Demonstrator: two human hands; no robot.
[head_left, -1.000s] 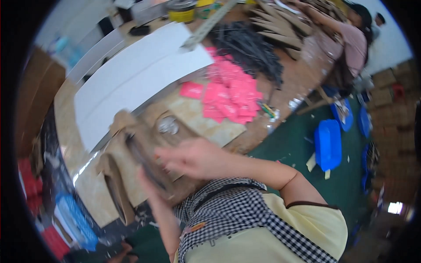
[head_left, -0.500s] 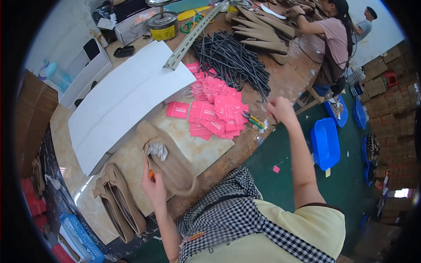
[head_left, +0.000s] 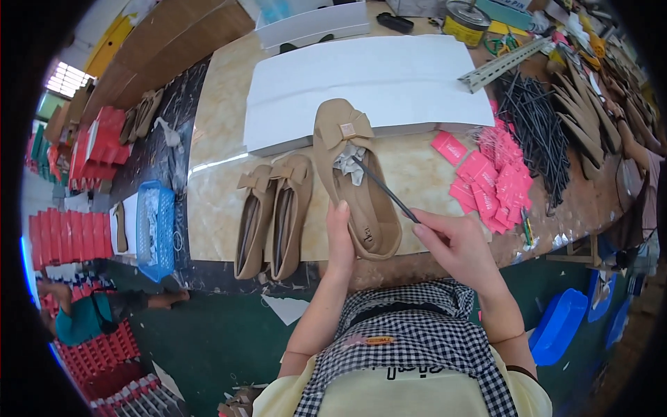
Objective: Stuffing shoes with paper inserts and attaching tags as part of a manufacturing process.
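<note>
My left hand [head_left: 340,240] grips a tan flat shoe [head_left: 361,215] by its side near the heel, its toe pointing away from me. A bow with a small square ornament sits on the toe. Crumpled white paper [head_left: 346,167] fills the front of the opening. Between the thumb and fingers of my right hand [head_left: 458,250] is a thin dark stick [head_left: 390,192]. It slants into the shoe, and its far end meets the paper. Left of my left hand, a matching pair of tan shoes [head_left: 288,215] lies side by side on the table.
A long white box [head_left: 368,83] lies behind the shoe. Pink cards [head_left: 479,181], a heap of dark sticks [head_left: 531,132], a slotted metal bar [head_left: 504,66] and more tan shoes [head_left: 583,104] spread rightward. A blue basket [head_left: 163,236] stands left; a blue tub [head_left: 558,326] sits on the floor.
The view has swung left. My right hand has come from the table's right edge to the shoe, with the stick now slanting into it. My left hand still holds the shoe.
</note>
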